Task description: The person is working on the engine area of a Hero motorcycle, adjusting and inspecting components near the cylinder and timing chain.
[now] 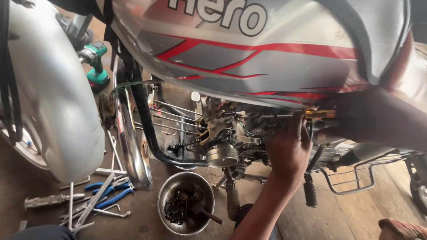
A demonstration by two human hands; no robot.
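A motorcycle with a silver fuel tank (275,58) striped in red fills the view, its opened engine (231,142) below. My left hand (287,151) reaches up from the bottom against the engine's right side, back toward me, fingertips hidden by the thin metal shaft of a screwdriver (318,114). My right hand (344,118) comes in from the right under the tank and grips the screwdriver's yellow handle, the shaft pointing left into the engine. A round metal engine part (221,155) and a chain (187,143) show left of my left hand.
A steel bowl (186,209) with small dark parts sits on the floor below the engine. Blue-handled pliers (111,193), wrenches and a metal grip (49,200) lie at the lower left. A green cordless drill (95,62) stands behind the silver mudguard (53,98). A footpeg (310,193) hangs beside my left wrist.
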